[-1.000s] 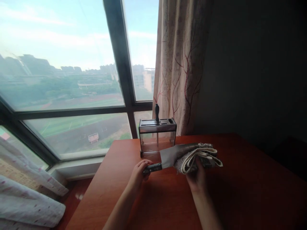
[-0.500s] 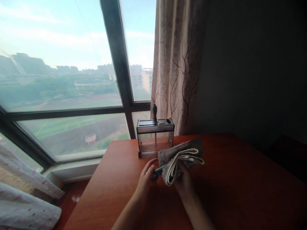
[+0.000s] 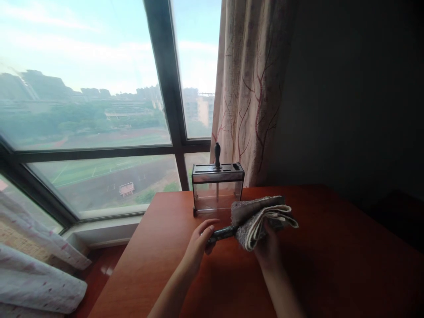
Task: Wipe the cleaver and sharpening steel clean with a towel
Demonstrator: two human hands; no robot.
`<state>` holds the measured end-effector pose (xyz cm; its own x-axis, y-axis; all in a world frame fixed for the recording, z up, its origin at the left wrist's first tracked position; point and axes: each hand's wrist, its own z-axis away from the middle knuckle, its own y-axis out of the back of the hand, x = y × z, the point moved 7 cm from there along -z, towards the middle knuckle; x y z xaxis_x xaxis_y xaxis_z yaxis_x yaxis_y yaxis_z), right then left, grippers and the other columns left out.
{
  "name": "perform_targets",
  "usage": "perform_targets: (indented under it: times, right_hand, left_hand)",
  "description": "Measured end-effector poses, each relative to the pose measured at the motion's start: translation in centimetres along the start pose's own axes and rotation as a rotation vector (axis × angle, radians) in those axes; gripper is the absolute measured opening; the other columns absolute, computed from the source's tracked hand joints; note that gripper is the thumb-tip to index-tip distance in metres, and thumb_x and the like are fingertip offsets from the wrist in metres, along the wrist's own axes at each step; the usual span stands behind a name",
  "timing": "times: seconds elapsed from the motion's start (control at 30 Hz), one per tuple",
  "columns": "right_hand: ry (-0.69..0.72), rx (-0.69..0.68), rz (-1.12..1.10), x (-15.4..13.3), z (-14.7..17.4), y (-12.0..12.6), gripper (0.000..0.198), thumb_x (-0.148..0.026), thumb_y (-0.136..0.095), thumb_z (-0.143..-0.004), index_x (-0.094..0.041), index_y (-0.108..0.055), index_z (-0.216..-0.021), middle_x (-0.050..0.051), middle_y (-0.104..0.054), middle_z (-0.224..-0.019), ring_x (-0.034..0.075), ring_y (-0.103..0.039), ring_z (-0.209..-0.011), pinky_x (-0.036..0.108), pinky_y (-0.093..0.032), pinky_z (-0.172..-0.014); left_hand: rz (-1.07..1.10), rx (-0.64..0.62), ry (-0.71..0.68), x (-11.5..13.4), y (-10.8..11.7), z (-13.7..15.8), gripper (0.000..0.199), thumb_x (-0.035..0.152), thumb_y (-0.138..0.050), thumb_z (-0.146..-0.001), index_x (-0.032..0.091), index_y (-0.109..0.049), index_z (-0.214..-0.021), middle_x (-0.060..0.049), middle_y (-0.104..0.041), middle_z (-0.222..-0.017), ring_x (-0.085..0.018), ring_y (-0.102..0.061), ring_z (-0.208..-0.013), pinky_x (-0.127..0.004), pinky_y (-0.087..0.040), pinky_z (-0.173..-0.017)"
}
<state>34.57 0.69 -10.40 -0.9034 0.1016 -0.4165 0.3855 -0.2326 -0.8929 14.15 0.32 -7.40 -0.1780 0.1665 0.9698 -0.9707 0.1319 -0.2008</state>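
My left hand (image 3: pixel 201 238) is closed round the dark handle of a knife (image 3: pixel 222 234), held above the table at a slight tilt. A folded grey cloth (image 3: pixel 247 229) with a fuzzy face and pale edges wraps round the blade, which is mostly hidden. Gripping the cloth from below and the right is my right hand (image 3: pixel 267 247); its fingers are partly covered by the folds. Behind them stands a clear-sided knife block (image 3: pixel 217 177) with a slotted metal top, and a black-handled rod (image 3: pixel 217 154) sticks up from it.
The reddish-brown wooden table (image 3: pixel 165 247) reaches to the window (image 3: pixel 99 176) at left. A patterned curtain (image 3: pixel 248 88) hangs behind the block, and a white spotted curtain (image 3: pixel 39 278) is at lower left. The wall (image 3: pixel 347 88) at right is dark.
The cloth and my right hand have shifted to the right along the knife, baring more of its handle. The whole view has moved slightly.
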Motion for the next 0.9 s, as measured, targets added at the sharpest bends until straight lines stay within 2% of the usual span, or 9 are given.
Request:
perform_targets:
  times: [0.1,0.2,0.43,0.57,0.77,0.9]
  right_hand:
    - [0.017,0.067,-0.068,-1.7,-0.6,0.9,0.029,-0.025,-0.075,-0.068,-0.027,-0.068,-0.096,-0.005,-0.075,-0.093,0.017,-0.069,-0.088,0.032,-0.056,-0.084]
    - [0.056,0.068,-0.101,-2.9,-0.8,1.2,0.032,-0.024,-0.074,-0.069,-0.028,-0.067,-0.101,-0.006,-0.075,-0.097,0.016,-0.069,-0.091,0.031,-0.056,-0.085]
    - [0.059,0.056,-0.113,-2.8,-0.4,0.6,0.023,-0.028,-0.071,-0.074,-0.028,-0.069,-0.097,-0.005,-0.075,-0.095,0.016,-0.068,-0.094,0.032,-0.054,-0.088]
    - [-0.005,0.044,-0.118,-1.3,0.1,0.0,0.026,-0.028,-0.074,-0.071,-0.027,-0.069,-0.097,-0.005,-0.075,-0.098,0.017,-0.068,-0.095,0.033,-0.053,-0.090]
    - [-0.151,-0.040,-0.002,3.1,1.3,-1.0,0.029,-0.026,-0.081,-0.064,-0.025,-0.071,-0.091,-0.003,-0.075,-0.088,0.018,-0.068,-0.087,0.033,-0.053,-0.086]
    - [-0.116,-0.105,0.152,4.9,2.1,-1.9,0.036,-0.023,-0.082,-0.063,-0.027,-0.069,-0.097,-0.002,-0.073,-0.095,0.019,-0.066,-0.092,0.035,-0.051,-0.087]
  left_hand:
    - [0.019,0.048,0.017,0.4,1.4,-0.2,0.043,0.043,-0.058,-0.075,0.011,-0.062,-0.104,0.008,-0.038,-0.040,-0.008,-0.030,-0.037,-0.021,-0.022,-0.039]
    - [0.040,0.094,0.018,0.8,2.4,-0.2,0.037,0.042,-0.059,-0.074,0.012,-0.064,-0.096,0.008,-0.039,-0.042,-0.007,-0.030,-0.037,-0.021,-0.022,-0.039]
    - [0.129,0.097,0.045,0.0,1.8,0.0,0.034,0.041,-0.055,-0.076,0.013,-0.063,-0.095,0.008,-0.037,-0.039,-0.007,-0.027,-0.036,-0.021,-0.021,-0.039]
    - [0.146,0.077,0.059,-0.6,0.6,0.4,0.037,0.041,-0.056,-0.078,0.014,-0.062,-0.102,0.006,-0.044,-0.044,-0.008,-0.034,-0.040,-0.021,-0.024,-0.042]
    - [0.164,0.043,0.074,-1.1,-1.2,0.8,0.048,0.044,-0.064,-0.074,0.016,-0.062,-0.113,0.003,-0.054,-0.053,-0.010,-0.043,-0.045,-0.021,-0.031,-0.046]
    - [0.146,0.094,0.062,-0.9,-0.9,1.0,0.047,0.042,-0.070,-0.069,0.019,-0.067,-0.109,-0.003,-0.068,-0.076,-0.012,-0.054,-0.056,-0.022,-0.039,-0.051]
